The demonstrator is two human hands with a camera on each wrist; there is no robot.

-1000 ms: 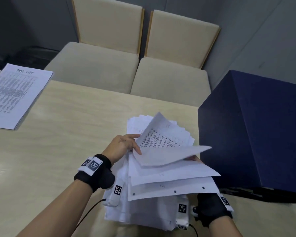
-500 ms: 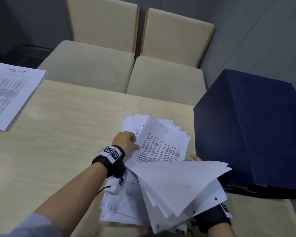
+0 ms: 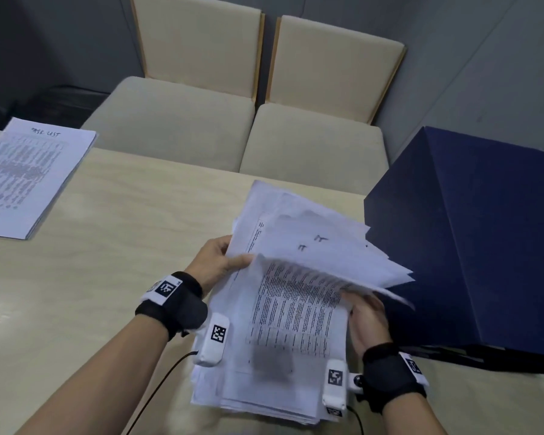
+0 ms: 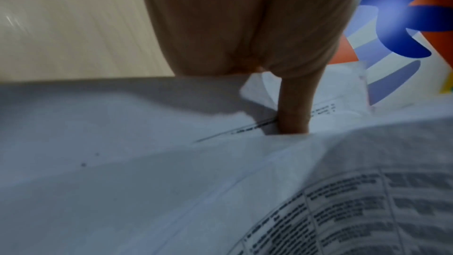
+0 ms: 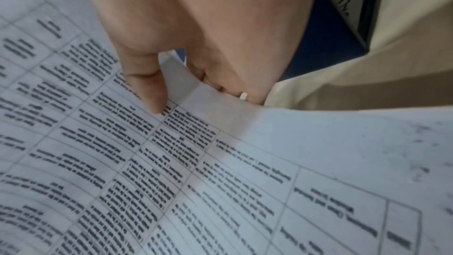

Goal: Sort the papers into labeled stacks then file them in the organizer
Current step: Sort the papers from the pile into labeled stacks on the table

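White loose papers (image 3: 283,324) gripped by left hand (image 3: 215,262) and right hand (image 3: 366,318); one sorted stack (image 3: 29,177), two chairs (image 3: 182,120).

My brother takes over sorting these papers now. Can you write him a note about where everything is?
Left hand: grips the far-left edge of the lifted sheets.
Right hand: pinches the right edge of a printed sheet, thumb on top.
The loose pile lies on the table in front of you, with the blue organizer to its right.
Done: one stack headed by a handwritten label at far left.
Left: sort the rest of the pile, then file everything.
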